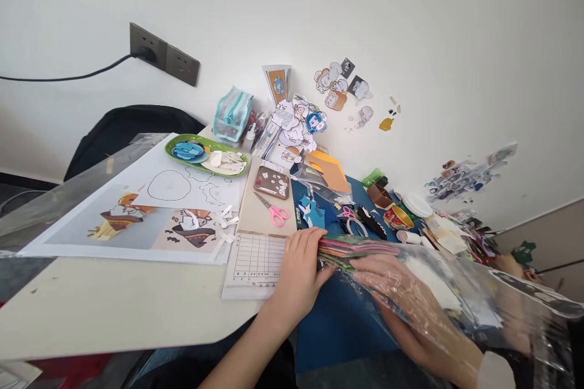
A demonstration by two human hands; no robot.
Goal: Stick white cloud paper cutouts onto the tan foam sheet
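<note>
A clear plastic bag (483, 292) with a stack of coloured sheets (356, 247) in it lies over the blue mat at the right. My left hand (301, 267) grips the left end of the bag and stack, its thumb below and its fingers on top. Inside the bag, seen through the plastic, my right hand (395, 282) has its fingers on the sheets' lower edge. Just left of my left hand is a printed form pad (258, 261). Pink-handled scissors (277, 214) rest above the pad, below a brown decorated tin (272, 182).
A green tray (205, 166) of blue and white pieces stands on printed sheets (150, 219) at the left. Behind are a teal pouch (232, 114) and paper cutouts (292, 121). A red-and-gold tin (396, 217) and a white tub (416, 205) stand at the right.
</note>
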